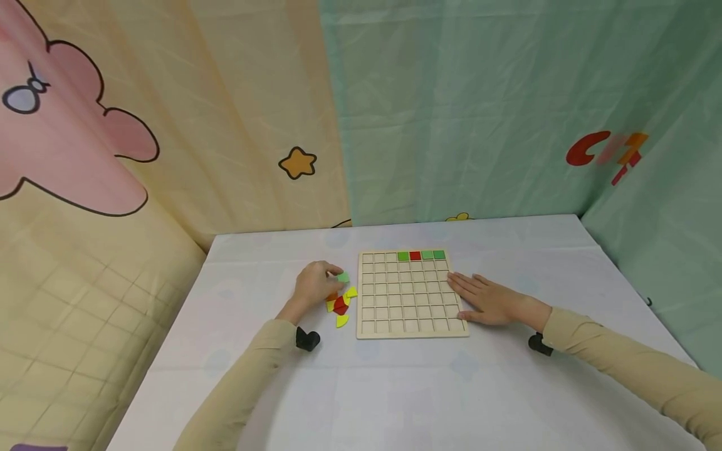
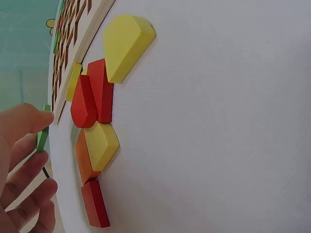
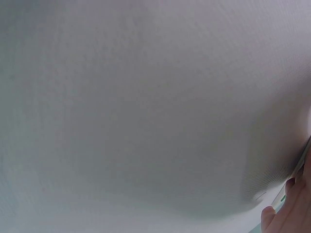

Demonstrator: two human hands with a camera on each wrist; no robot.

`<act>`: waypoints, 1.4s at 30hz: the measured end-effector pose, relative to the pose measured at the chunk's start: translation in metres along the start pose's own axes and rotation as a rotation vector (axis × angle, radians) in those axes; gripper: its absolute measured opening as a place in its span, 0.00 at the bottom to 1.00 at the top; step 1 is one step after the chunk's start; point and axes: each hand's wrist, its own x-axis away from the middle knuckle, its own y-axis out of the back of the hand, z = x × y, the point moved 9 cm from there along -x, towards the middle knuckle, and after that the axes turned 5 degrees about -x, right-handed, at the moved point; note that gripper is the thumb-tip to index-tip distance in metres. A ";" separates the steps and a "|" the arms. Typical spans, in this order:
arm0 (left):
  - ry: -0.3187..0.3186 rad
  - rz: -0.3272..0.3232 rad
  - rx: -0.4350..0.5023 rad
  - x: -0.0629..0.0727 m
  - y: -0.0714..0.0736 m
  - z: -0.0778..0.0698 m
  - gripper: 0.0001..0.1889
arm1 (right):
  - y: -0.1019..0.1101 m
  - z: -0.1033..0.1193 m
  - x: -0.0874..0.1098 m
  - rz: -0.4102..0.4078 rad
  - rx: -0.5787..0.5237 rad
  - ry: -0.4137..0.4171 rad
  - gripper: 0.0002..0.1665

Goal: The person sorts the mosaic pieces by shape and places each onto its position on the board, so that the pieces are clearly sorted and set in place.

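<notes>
The left hand has its fingers closed in a light pinch on a green piece, thumb on one side of it, while the remaining fingers curl loosely and hold nothing. Below and nearer the person than this pinch, the loose pieces lie close together on the desk: an orange piece almost under the fingers, red pieces beside it, and a yellow wedge at the near end. The gridded wooden board is just to the right of the left fingers, with four squares filled in its far row, beyond both hands' fingers: a green square, a red square and two more green ones; the other cells show bare wood. The right hand lies open, fingers straight and thumb spread, gripping nothing; its fingertips rest on the board's right edge, apparently steadying it. The step in hand seems to be taking a single piece from the pile. If the piece is meant for the board, the next move calls for keeping the pinch firm, clearing the board's left edge and turning the piece to match a cell.
</notes>
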 end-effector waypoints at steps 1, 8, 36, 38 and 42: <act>0.000 0.002 -0.003 -0.001 -0.001 -0.001 0.13 | 0.000 0.001 0.000 -0.006 -0.003 0.007 0.48; 0.005 0.015 -0.006 -0.007 -0.006 -0.010 0.14 | 0.001 0.003 0.001 -0.020 -0.005 0.022 0.48; -0.110 0.061 -0.011 -0.037 -0.027 -0.060 0.14 | -0.001 -0.003 -0.002 -0.008 0.003 0.009 0.49; -0.107 0.063 -0.007 -0.040 -0.027 -0.064 0.14 | -0.002 -0.005 -0.003 -0.004 0.006 0.007 0.50; -0.098 0.069 -0.005 -0.046 -0.028 -0.070 0.14 | -0.003 -0.006 -0.004 -0.005 -0.002 0.007 0.50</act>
